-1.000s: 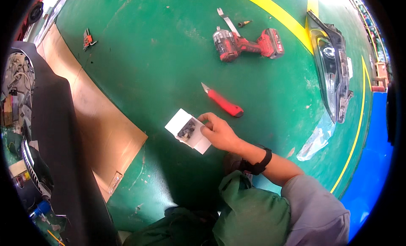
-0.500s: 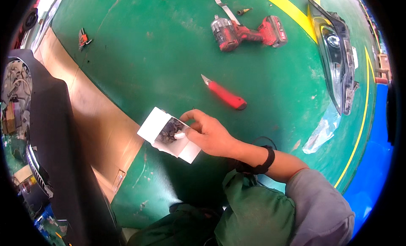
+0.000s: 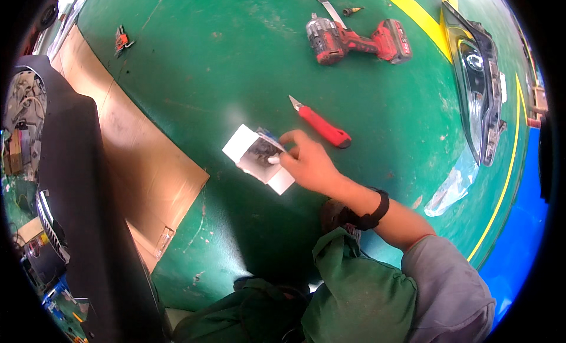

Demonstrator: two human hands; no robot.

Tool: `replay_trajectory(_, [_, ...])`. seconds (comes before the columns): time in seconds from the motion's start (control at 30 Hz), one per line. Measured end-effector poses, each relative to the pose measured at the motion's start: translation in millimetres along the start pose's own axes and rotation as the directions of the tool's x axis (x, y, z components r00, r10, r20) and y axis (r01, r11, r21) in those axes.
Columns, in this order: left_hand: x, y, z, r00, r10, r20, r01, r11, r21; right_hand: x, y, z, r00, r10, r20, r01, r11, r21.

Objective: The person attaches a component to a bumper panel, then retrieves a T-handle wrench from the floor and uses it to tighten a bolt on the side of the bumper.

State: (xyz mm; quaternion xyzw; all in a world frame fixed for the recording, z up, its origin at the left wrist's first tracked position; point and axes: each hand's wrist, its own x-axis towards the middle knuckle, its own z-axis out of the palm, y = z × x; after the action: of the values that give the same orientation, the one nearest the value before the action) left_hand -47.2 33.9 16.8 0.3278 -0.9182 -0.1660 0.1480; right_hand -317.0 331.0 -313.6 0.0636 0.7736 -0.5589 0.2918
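Note:
My right hand (image 3: 309,165) pinches the near-right wall of a small open white cardboard box (image 3: 237,144) between thumb and fingers. Inside the box lies a heap of small dark parts, too small to name. Something small and white shows beside my thumb, and I cannot make out what it is. The box is tilted, its flaps spread, above the green floor. A red utility knife (image 3: 323,126) with its blade out lies just beyond my hand, not touched. My left hand is out of view.
Farther off lie a red cordless impact wrench (image 3: 359,41), a flat metal pry tool (image 3: 330,10) and a set of hex keys (image 3: 122,42). A car headlight (image 3: 474,83) rests at right. At left, a black car bumper (image 3: 71,184) lies on flattened cardboard (image 3: 138,166).
My right hand has carried the white box away from my body and slightly to the right. The view has shifted a little; the tools on the floor have stayed put.

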Motion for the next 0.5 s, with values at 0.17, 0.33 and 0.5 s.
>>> replay_trajectory(0.17, [0,0,1,1.0,-0.015,-0.003,0.015,1.0,-0.017,10,2,-14,0.973,-0.221,-0.072,0.163,0.869,-0.468])
replay_trajectory(0.33, [-1,2,0,1.0,-0.028,-0.003,0.028,0.999,-0.034,33,-27,-28,0.672,-0.706,0.223,0.596,0.338,-0.728])
replay_trajectory(0.5, [-3,4,2,0.999,-0.035,0.001,0.035,0.998,-0.059,59,-45,-8,0.589,-0.497,0.637,0.648,-0.181,-0.74])
